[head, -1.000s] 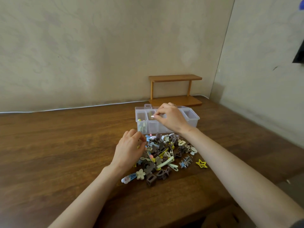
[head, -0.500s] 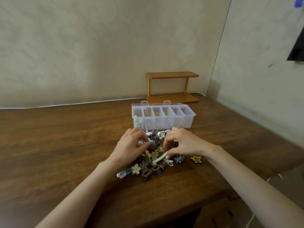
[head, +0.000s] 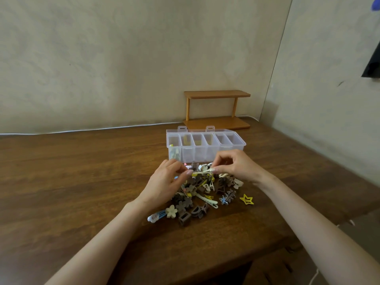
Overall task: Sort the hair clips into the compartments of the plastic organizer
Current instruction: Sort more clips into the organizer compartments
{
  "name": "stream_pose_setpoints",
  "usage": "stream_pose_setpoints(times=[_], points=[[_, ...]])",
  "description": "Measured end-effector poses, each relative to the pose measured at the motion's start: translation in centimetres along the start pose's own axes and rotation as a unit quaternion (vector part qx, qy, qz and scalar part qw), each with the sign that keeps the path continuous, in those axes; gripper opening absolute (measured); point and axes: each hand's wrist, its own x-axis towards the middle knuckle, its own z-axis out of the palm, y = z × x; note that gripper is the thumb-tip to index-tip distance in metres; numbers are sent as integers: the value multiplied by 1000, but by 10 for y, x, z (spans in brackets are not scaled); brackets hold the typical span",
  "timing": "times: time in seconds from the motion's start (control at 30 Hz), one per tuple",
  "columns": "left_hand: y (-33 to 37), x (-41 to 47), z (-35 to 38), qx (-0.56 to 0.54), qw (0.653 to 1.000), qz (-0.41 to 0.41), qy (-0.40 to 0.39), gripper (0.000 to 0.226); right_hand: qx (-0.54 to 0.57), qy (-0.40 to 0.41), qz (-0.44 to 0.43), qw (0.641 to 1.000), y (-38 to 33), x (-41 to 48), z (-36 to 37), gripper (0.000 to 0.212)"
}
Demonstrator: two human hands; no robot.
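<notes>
Drawn back from the clear organizer (head: pixel 205 154) at twelve o'clock, the right grip (head: pixel 238 167) is now pinched, with the left grip (head: pixel 166 182), on a pale slim clip (head: pixel 202 172) above the pile (head: pixel 205 195), likely sorted next.

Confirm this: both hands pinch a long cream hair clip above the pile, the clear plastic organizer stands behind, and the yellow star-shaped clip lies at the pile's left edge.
Wrong side: the head view shows the yellow star-shaped clip at the right edge of the pile. The rest holds: left hand and right hand pinch the long cream hair clip, the clear plastic organizer behind.
</notes>
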Motion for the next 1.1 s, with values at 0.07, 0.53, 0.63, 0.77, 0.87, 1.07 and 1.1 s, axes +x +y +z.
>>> stream_pose_setpoints(times=[0.07, 0.53, 0.63, 0.77, 0.87, 1.07, 1.1], points=[[1, 0, -1, -4, 1000, -1, -9, 39, 16, 10, -7, 1000, -2, 3, 2, 5], [10, -1, -8, -73, 994, -65, 57, 8, 83, -22, -15, 996, -9, 12, 16, 26], [12, -1, -12, -153, 979, -122, 49, 13, 45, -14, -49, 998, -10, 10, 18, 36], [11, -2, -11, -183, 973, -135, 40, 12, 43, 33, -75, 996, -13, 12, 26, 22], [12, -1, -12, -218, 963, -149, 60, 13, 31, 38, -94, 994, -17, 15, 28, 24], [11, 0, -13, -256, 937, -193, 142, 13, -21, 74, -135, 988, -26, 33, 32, 11], [10, 0, -13, -242, 938, -197, 154, 13, -18, 97, -132, 986, -28, 40, 32, 9]])
